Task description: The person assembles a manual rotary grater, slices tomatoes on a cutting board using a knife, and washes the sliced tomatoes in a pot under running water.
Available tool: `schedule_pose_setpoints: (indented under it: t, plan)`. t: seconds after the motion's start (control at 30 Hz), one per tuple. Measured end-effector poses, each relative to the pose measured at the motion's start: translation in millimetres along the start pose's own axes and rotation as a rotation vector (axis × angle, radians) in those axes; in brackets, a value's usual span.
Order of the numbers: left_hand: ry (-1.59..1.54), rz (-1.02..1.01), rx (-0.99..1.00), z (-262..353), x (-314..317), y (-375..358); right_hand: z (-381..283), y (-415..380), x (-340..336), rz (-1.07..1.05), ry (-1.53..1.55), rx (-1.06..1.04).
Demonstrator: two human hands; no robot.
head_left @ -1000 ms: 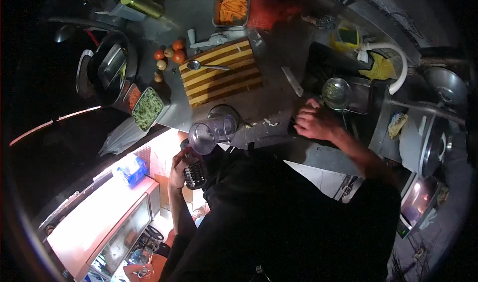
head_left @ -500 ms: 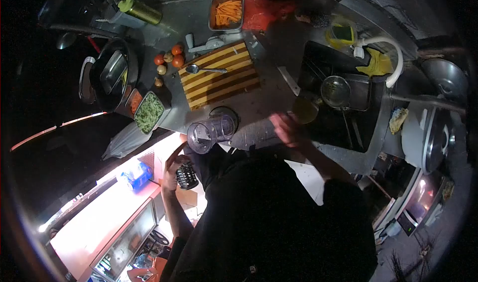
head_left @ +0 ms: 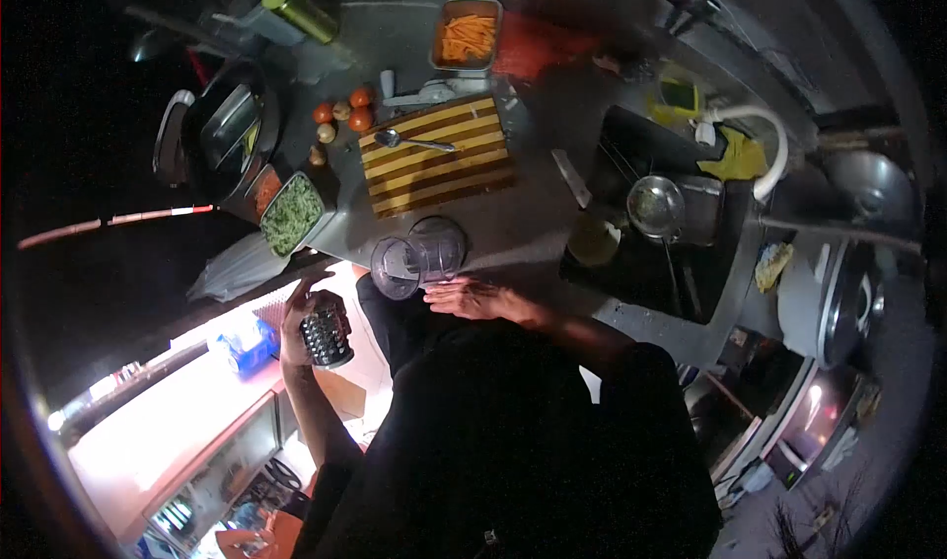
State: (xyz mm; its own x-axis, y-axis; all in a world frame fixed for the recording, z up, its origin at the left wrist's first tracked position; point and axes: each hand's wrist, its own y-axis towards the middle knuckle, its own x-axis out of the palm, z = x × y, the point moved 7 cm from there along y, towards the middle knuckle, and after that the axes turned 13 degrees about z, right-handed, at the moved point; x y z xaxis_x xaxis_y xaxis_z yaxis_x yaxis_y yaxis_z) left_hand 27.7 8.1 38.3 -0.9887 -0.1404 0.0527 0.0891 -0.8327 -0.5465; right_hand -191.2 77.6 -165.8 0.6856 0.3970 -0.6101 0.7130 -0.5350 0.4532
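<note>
My left hand [head_left: 298,324] is wrapped round a dark metal grater drum [head_left: 327,334], held out past the counter's front edge. My right hand [head_left: 466,298] is flat with fingers stretched out, beside a clear plastic container [head_left: 396,268] at the counter edge; whether it touches the container cannot be told. Behind that container is a second clear round piece [head_left: 437,244]. A striped cutting board [head_left: 434,179] lies beyond them, with a spoon [head_left: 414,143] on it.
Tomatoes [head_left: 361,119] and onions are left of the board, near a tray of shredded greens [head_left: 293,216]. Carrot sticks [head_left: 468,38] fill a tray at the back. A knife [head_left: 571,178] lies by the sink [head_left: 631,273], which holds a strainer [head_left: 656,207].
My right hand has moved left from beside the sink to the clear container. My left hand has shifted left with the grater drum. The view has turned slightly.
</note>
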Motion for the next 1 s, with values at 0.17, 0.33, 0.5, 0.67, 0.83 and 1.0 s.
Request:
schedule_pose_setpoints:
  t: [0.17, 0.33, 0.5, 0.67, 0.83, 1.0]
  plan:
    - [0.002, -0.014, -0.023, -9.3, -25.1, -6.1, -3.8, -48.6, -73.4, 0.27, -0.233, 0.077]
    - [-0.091, 0.028, -0.029, -24.4, -50.0, -10.0, 49.5, -285.7, -171.2, 1.134, 0.16, 1.011]
    - [-0.059, 0.014, -0.033, -17.5, -36.4, -2.2, 16.3, -209.8, -193.9, 0.749, -0.761, 0.86]
    - [-0.036, -0.021, 0.012, -9.0, -17.6, 5.5, 27.6, -81.0, -73.0, 0.574, -0.602, 0.36]
    - [-0.07, -0.019, 0.002, -13.0, -19.7, 13.8, 37.2, -66.8, 5.0, 0.661, -1.143, 0.038]
    - [-0.137, -0.066, -0.049, -13.0, 3.0, 24.5, 98.7, -136.9, -8.8, 0.577, -0.695, 0.663]
